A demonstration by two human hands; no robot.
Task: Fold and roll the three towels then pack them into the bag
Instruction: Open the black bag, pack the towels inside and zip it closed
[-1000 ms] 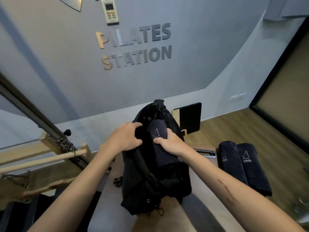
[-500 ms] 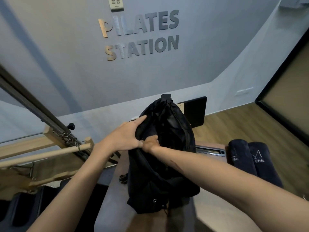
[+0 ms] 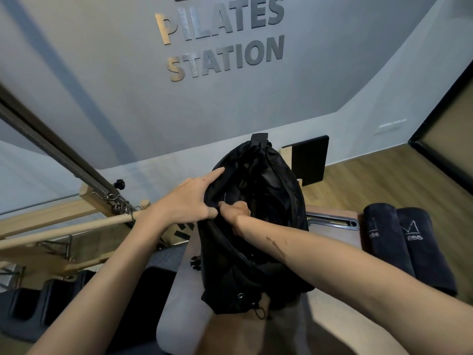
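Reaching into bag [image 3: 258, 226], right hand [image 3: 236, 210] half hidden.

The bag [image 3: 256, 226] is showing plain black. The two rolled towels [image 3: 407, 247] are showing dark navy with pale line logos and lettering. The bench [image 3: 176, 298] is looking light grey, the floor [image 3: 384, 180] warm brown wood-grain, the wall [image 3: 102, 73] pale grey, its lettering [image 3: 222, 39] running from tan to dark grey.
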